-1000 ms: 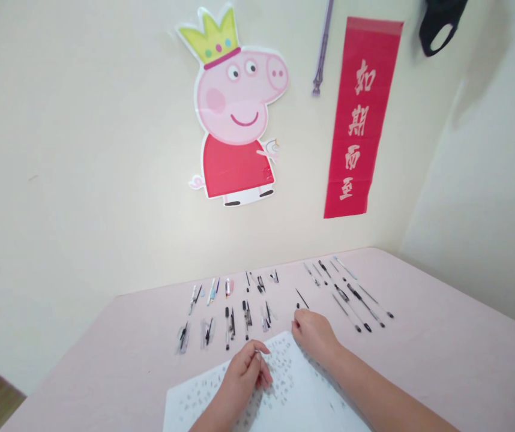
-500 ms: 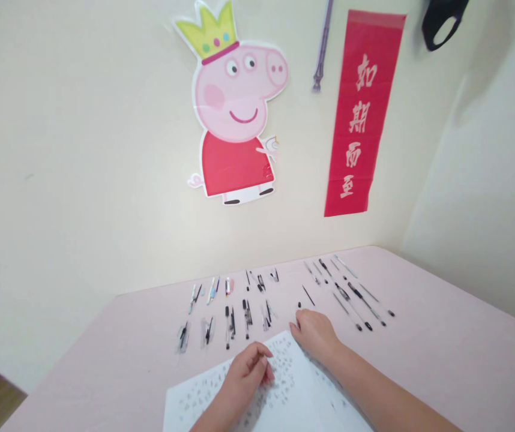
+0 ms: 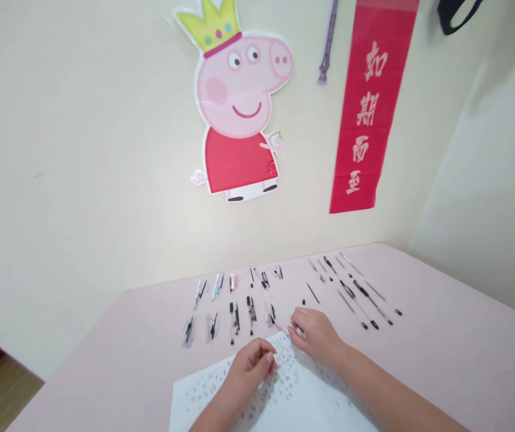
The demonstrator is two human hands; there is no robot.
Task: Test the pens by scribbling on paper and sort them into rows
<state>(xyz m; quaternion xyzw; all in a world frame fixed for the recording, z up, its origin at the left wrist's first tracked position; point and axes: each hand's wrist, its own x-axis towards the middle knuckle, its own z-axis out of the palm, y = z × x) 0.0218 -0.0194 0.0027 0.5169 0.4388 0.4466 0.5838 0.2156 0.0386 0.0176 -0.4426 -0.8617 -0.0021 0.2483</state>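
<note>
Pen parts (image 3: 236, 319) lie in small sets in two rows, from near the far left corner of the table (image 3: 464, 342) to the middle of its far edge. They look light, stiff and smooth; the slim pieces could roll, and the clear ones might crack if squeezed hard, so a fingertip pinch at mid-length should suit them. Right of these rows, just beyond the right hand (image 3: 316, 333), a small black piece (image 3: 304, 302) sits near a slim dark rod (image 3: 313, 293), which would probably lift most easily by its middle. Farther right, slanted pens (image 3: 372, 301) point toward the table's right edge; their barrels seem the firmest hold.

At the near edge, the left forearm (image 3: 215, 408) reaches up and inward over a white sheet (image 3: 311, 402) strewn with small grey marks. The left hand (image 3: 254, 363) is loosely curled, thumb close to the bent fingers; whether it grips anything I cannot tell. The right forearm (image 3: 392, 384) comes in from the near right, the right hand bent inward at the sheet's far corner, fingers half closed. A pale thin strip (image 3: 279, 327) shows by its fingertips, but whether it is pinched or lying on the table is unclear.
</note>
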